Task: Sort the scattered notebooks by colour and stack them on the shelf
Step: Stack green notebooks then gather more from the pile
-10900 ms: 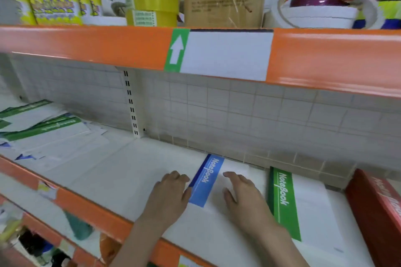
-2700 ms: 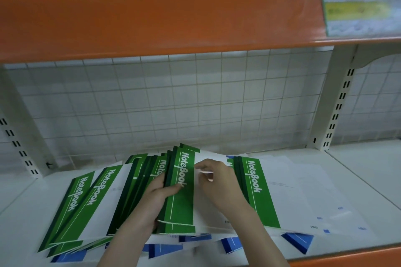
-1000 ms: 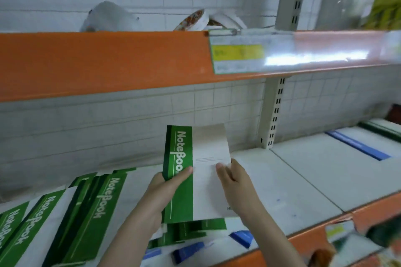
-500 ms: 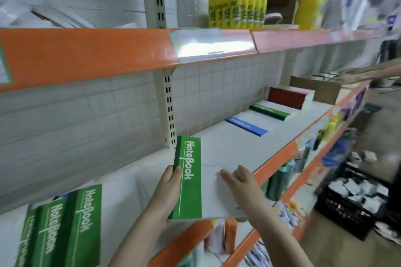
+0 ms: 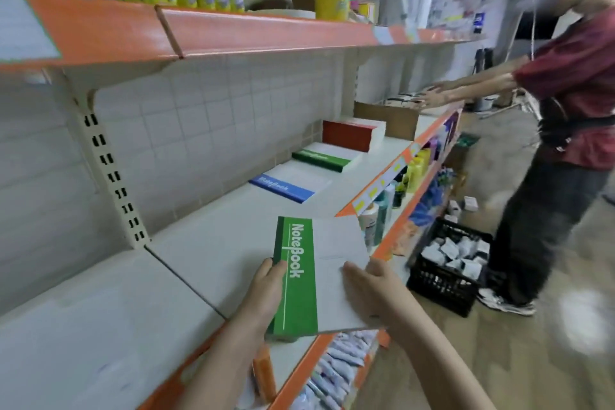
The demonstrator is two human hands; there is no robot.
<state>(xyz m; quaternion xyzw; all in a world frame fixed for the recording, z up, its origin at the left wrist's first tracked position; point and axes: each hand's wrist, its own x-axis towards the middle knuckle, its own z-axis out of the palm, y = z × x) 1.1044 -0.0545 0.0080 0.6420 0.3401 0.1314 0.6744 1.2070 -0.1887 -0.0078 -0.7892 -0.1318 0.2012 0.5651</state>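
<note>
Above the shelf edge, left hand and right hand each with a grip on the green notebook.

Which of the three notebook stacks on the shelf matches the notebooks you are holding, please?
The green stack, in the middle, between the blue stack and the red stack.

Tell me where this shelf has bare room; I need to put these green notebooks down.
Bare shelf board runs from the slotted upright to the blue stack, beside the green notebooks both hands hold. Farther along it is crowded: green stack, red stack, cardboard box sit close together.
</note>
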